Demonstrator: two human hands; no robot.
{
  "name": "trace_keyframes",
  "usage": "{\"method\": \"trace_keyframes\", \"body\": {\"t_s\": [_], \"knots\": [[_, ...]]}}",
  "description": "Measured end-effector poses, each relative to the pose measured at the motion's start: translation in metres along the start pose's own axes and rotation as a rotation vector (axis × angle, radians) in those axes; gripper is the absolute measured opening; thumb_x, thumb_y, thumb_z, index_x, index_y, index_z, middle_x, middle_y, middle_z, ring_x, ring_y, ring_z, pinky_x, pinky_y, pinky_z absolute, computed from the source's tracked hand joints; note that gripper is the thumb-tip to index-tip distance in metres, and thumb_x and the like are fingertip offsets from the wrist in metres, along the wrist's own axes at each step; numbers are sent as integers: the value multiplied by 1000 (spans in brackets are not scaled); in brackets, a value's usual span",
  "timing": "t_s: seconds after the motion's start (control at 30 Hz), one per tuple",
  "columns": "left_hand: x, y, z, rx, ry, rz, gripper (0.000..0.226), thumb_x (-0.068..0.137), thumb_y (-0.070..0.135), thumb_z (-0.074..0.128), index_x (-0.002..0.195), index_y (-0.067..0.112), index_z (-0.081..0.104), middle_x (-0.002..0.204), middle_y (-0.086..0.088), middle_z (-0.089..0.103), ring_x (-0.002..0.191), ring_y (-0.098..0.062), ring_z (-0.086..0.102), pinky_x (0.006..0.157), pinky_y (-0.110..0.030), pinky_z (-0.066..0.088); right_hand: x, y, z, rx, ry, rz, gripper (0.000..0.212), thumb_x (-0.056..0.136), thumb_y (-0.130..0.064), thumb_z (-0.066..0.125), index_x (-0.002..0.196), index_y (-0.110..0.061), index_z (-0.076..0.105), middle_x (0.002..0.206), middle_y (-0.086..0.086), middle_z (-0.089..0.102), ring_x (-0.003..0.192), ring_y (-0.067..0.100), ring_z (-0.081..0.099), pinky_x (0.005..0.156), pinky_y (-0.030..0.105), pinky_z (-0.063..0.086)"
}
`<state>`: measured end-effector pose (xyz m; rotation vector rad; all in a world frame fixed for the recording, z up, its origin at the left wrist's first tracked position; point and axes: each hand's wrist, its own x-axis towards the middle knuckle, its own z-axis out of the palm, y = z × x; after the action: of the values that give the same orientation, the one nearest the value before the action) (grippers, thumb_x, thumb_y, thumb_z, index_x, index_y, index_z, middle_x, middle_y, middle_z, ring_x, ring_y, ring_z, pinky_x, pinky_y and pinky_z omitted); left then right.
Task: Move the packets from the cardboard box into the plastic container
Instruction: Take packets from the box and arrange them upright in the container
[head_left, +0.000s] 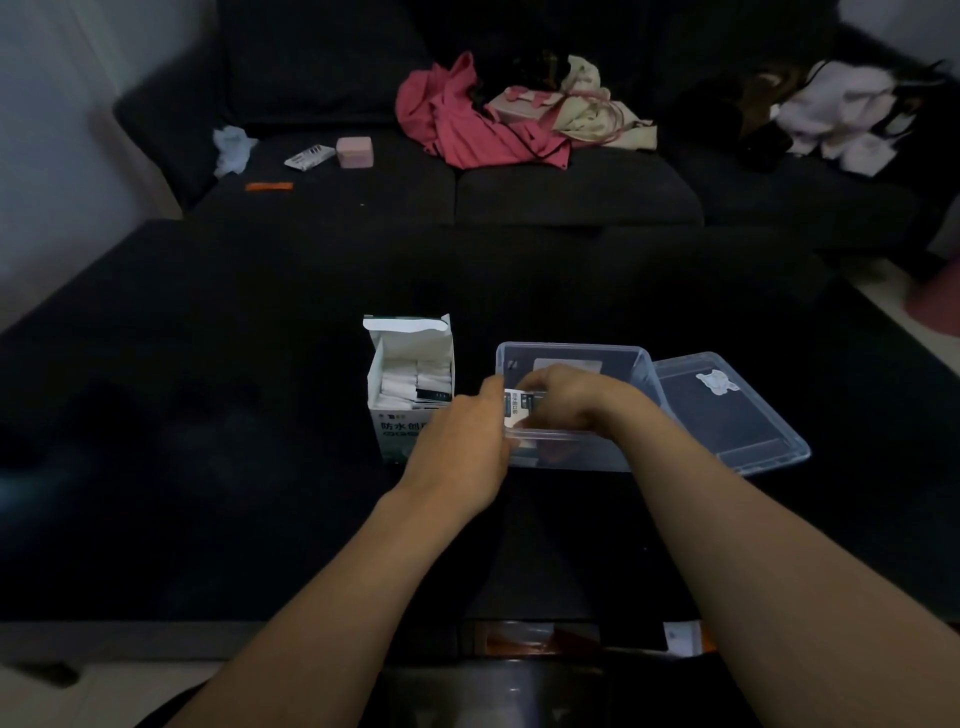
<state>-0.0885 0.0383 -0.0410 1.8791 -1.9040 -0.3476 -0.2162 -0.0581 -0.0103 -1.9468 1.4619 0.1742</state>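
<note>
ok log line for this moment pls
step: packet transfer | both hands hold it over plastic container | cardboard box open, more inside | lid off, beside container

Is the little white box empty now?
No. The cardboard box stands open, top flap up, with white packets stacked inside.

We see two bare forearms — no sleeves, no watch, no rings — ending in our left hand (457, 447) and right hand (566, 397).
</note>
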Motion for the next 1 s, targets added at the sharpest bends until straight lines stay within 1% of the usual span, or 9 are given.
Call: {"method": "trace_keyframes", "body": {"t_s": [0.2, 0.27, 0.33, 0.43, 0.53, 0.63, 0.7, 0.77, 1.0], "knots": [[-5, 4, -10, -54, -9, 10, 65, 92, 21, 69, 146, 28, 32, 102, -1, 69, 94, -21, 67, 83, -45, 58, -4, -3, -6, -63, 10, 10, 55, 92, -28, 70, 143, -22, 50, 137, 4, 57, 120, 23, 58, 94, 34, 48], [-9, 7, -18, -40, -6, 33, 71, 90, 27, 73, 147, 29, 31, 103, 1, 69, 95, -18, 67, 83, -43, 58, -5, -2, -13, 78, 18, 36, 54, 93, -25, 69, 143, -22, 50, 123, 6, 65, 108, 23, 67, 80, 32, 54], [-14, 9, -31, -62, 43, 37, 63, 87, 32, 76, 140, 32, 41, 96, 7, 70, 88, -9, 67, 79, -36, 59, -11, -4, -22, 178, 117, -3, 34, 92, -22, 70, 125, -18, 63, 101, 6, 70, 87, 18, 71, 68, 29, 57], [-21, 3, -60, -254, 376, 39, 20, 82, 28, 78, 98, 29, 67, 65, 10, 66, 60, -2, 62, 60, -27, 55, -29, -17, -35, 233, 362, -308, 8, 85, -21, 77, 90, -15, 76, 82, 4, 73, 70, 9, 67, 63, 26, 54], [-24, -25, -87, -346, 676, -100, 15, 78, 12, 75, 79, 23, 65, 61, 8, 59, 51, -3, 54, 50, -13, 42, -56, -53, -27, 307, 299, -627, 4, 82, -17, 80, 85, -14, 79, 74, 0, 74, 62, 1, 61, 61, 18, 50], [-22, -47, -91, -274, 590, -255, 21, 76, 15, 79, 86, 25, 63, 86, 5, 60, 68, -6, 55, 59, -15, 41, -49, -81, -3, -35, 407, -664, 8, 87, -26, 76, 95, -29, 76, 87, -14, 69, 77, -4, 60, 70, 18, 48], [-20, -56, -85, -268, 496, -302, 25, 78, 20, 80, 91, 25, 60, 97, 4, 57, 75, -6, 56, 62, -17, 40, -40, -93, 12, -265, 479, -616, 15, 91, -28, 70, 104, -33, 74, 104, -8, 69, 94, 9, 63, 74, 29, 51], [-18, -58, -80, -302, 408, -348, 25, 83, 24, 78, 97, 24, 58, 99, 4, 59, 80, -7, 59, 65, -21, 46, -31, -94, 20, -421, 557, -560, 16, 91, -27, 68, 106, -32, 73, 107, -2, 69, 96, 18, 64, 69, 30, 47], [-13, -62, -67, -382, 234, -434, 19, 89, 24, 73, 97, 20, 56, 87, 5, 63, 84, -12, 64, 73, -32, 55, -23, -98, 25, -490, 628, -477, 15, 89, -30, 69, 103, -25, 73, 100, 2, 68, 90, 20, 63, 65, 31, 42]]}}
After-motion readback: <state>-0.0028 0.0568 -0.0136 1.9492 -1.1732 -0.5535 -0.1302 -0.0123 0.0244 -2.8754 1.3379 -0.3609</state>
